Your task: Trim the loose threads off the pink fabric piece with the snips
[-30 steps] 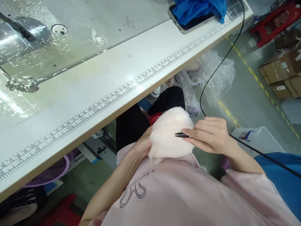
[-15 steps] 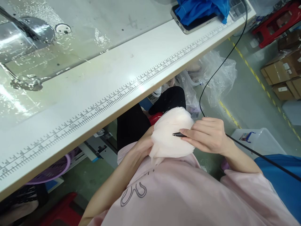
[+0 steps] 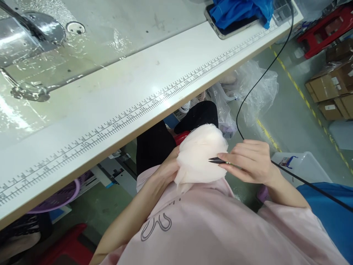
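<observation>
A rounded, pale piece of soft white fabric (image 3: pixel 202 147) lies over my lap against my pink shirt. My left hand (image 3: pixel 172 163) grips its left edge, with the fingers mostly hidden beneath it. In my right hand (image 3: pixel 249 162) is a pair of black thread snips (image 3: pixel 217 160), pinched between thumb and fingers. Their narrow blades are slightly apart and point left over the right part of the fabric. Whether the tips touch it I cannot tell.
A white table edge with a printed ruler (image 3: pixel 143 108) runs diagonally ahead of me. On it lies a phone (image 3: pixel 220 31) under blue cloth (image 3: pixel 242 13). A black cable (image 3: pixel 256 79) hangs at right, near a clear plastic bag (image 3: pixel 259 92) and a white bin (image 3: pixel 306 169).
My right hand has shifted slightly right with the thread snips, and more of their blades shows. My left hand and the fabric are almost where they were.
</observation>
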Action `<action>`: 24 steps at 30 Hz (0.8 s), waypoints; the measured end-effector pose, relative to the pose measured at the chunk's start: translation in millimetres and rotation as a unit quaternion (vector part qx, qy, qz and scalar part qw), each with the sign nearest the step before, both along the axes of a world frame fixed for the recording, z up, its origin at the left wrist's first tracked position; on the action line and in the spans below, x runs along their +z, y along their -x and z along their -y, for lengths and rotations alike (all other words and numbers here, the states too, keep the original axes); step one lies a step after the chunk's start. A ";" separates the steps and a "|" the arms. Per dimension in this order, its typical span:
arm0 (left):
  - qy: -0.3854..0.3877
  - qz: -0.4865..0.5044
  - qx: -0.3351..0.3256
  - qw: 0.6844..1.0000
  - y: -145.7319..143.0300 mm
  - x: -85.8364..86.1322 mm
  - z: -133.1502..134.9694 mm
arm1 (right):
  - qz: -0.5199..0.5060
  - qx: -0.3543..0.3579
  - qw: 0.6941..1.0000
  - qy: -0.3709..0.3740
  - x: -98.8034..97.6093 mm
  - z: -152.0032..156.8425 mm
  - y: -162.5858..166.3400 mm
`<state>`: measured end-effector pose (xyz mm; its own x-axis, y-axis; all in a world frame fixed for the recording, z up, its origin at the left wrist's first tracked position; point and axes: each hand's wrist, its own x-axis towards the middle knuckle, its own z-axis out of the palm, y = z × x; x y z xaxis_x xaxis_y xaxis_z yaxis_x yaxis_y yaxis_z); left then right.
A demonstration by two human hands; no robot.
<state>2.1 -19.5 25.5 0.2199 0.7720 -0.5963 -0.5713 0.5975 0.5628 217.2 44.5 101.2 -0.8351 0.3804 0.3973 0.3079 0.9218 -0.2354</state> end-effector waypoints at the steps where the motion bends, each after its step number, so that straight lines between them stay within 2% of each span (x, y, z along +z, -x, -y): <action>1: 0.004 -0.003 0.006 1.000 -0.4 1.4 -0.8 | 0.002 0.002 1.000 0.000 0.4 0.5 0.1; 10: 0.024 0.004 0.017 1.000 -3.4 12.7 -4.4 | 0.005 -0.011 1.000 -0.013 -3.4 3.0 8.0; 14: 0.026 -0.009 0.037 0.999 -4.1 9.7 -3.3 | 0.004 -0.011 1.000 -0.020 -4.0 2.7 11.0; 19: 0.010 -0.011 0.025 1.000 -2.3 2.0 -0.4 | -0.006 -0.011 1.000 -0.025 -3.5 2.8 15.0; 24: 0.001 -0.017 0.012 1.000 -3.2 2.8 -0.2 | -0.012 -0.011 0.999 -0.028 -4.3 2.7 15.8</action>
<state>5.3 -19.4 28.2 0.1818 0.7750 -0.6052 -0.5655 0.5859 0.5804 201.5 41.9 96.9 -0.8164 0.3754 0.4388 0.3231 0.9267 -0.1916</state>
